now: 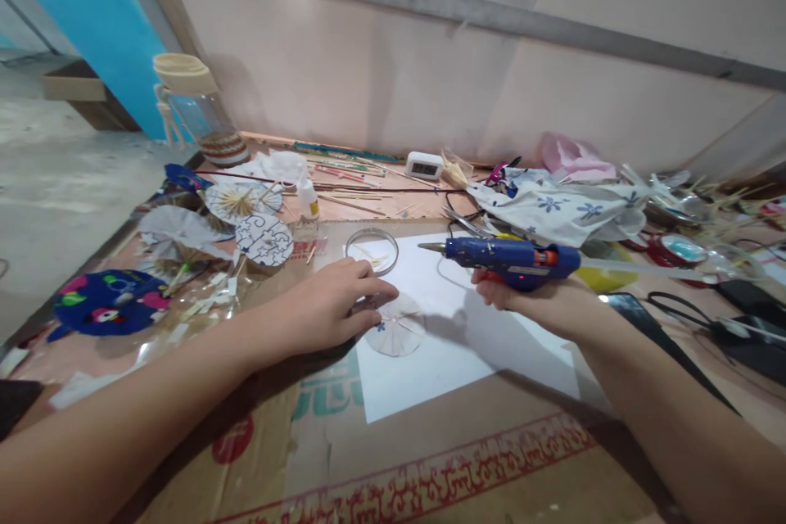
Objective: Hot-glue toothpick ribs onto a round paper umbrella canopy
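My right hand [529, 297] is closed around a blue hot glue gun [512, 257], held level above the white paper sheet [442, 360] with its nozzle pointing left. My left hand [328, 304] lies palm down, fingers curled, its fingertips pressing the edge of a small round paper umbrella top [398, 327] with thin stick ribs, which lies flat on the sheet. A round clear dish [371, 250] with a few sticks in it stands just behind my left hand.
Flattened cardboard [393, 475] covers the worktop. Several finished paper umbrellas [242, 209] and a blue patterned one [107, 303] lie at the left. A small glue bottle [308, 198], a white clock [424, 165], flowered cloth [553, 209], tape rolls [672, 250] and cables [693, 319] crowd the back and right.
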`<state>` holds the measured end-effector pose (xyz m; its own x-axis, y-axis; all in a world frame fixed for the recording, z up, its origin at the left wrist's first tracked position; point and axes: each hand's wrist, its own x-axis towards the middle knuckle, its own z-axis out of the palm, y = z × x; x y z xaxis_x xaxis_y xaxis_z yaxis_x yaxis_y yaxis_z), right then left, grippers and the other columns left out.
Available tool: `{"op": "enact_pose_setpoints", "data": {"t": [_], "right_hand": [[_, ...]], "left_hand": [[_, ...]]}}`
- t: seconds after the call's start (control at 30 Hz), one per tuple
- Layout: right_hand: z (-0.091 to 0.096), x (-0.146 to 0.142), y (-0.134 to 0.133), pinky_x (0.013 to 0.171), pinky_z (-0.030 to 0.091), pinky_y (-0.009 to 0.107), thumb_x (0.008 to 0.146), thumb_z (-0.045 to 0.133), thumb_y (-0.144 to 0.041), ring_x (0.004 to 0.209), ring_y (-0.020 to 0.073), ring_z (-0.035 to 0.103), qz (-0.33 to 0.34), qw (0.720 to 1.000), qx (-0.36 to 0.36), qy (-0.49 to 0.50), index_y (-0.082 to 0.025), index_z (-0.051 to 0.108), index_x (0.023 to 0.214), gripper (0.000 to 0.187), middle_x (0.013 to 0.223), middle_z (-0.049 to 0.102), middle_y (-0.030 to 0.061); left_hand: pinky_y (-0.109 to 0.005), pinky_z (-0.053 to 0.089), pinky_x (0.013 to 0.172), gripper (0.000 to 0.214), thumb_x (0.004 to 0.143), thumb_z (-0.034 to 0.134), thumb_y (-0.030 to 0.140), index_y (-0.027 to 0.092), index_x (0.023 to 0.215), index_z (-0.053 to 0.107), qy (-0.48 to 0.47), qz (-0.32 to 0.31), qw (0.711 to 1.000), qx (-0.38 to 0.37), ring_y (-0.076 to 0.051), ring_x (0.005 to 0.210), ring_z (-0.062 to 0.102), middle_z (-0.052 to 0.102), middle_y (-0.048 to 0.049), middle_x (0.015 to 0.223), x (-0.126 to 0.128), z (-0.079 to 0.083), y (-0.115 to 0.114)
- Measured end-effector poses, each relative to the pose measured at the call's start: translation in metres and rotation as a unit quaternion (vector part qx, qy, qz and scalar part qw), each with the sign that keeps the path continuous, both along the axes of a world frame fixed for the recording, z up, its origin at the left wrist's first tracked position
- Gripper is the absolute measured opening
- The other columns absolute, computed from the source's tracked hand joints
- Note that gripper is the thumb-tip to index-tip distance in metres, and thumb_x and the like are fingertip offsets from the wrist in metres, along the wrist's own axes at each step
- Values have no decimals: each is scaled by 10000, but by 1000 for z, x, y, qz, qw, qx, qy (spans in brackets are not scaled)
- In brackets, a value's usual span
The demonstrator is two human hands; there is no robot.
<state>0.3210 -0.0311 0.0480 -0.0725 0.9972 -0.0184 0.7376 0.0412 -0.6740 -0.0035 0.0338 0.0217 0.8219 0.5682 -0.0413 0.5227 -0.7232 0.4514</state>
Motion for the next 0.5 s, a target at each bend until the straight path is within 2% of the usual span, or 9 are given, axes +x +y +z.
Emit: {"op": "enact_pose_setpoints", "data": {"t": [0.1,0.2,0.3,0.37,0.5], "right_hand": [[3,-9,-6,546,638,347,854,747,-595,635,256,747,22,999,-30,34,-279,842,896,332,733,798,44],[6,-16,-9,550,633,331,817,770,-610,645,253,760,44,995,-63,60,-259,858,891,369,742,808,43],[1,-16,-12,618,658,352,832,757,-615,720,274,790,59,994,-79,55,-280,867,869,354,790,833,45],[-6,-16,-16,696,681,403,838,739,-624,802,309,812,42,994,-94,30,-283,867,873,366,850,852,54],[-15,-20,-18,856,682,489,811,741,-638,971,360,816,33,991,-128,6,-280,861,1012,428,996,863,57]], "left_hand": [[-379,470,891,358,1017,590,370,254,1335,707,-3,-3,1000,0,-265,1035,612,658,-86,1089,0,0,0],[-367,472,870,394,1005,623,444,255,1342,702,10,-2,1000,-7,-266,1020,612,653,-85,1098,0,2,-1],[-357,469,872,421,984,654,440,274,1370,687,22,-7,1000,-11,-263,1015,612,648,-78,1121,1,5,-1],[-355,466,883,439,967,675,401,286,1390,677,29,-7,999,-14,-264,1025,614,646,-75,1133,1,6,-1],[-359,457,908,473,947,703,387,299,1410,669,45,0,999,-14,-269,1047,615,639,-72,1151,2,7,-2]]}}
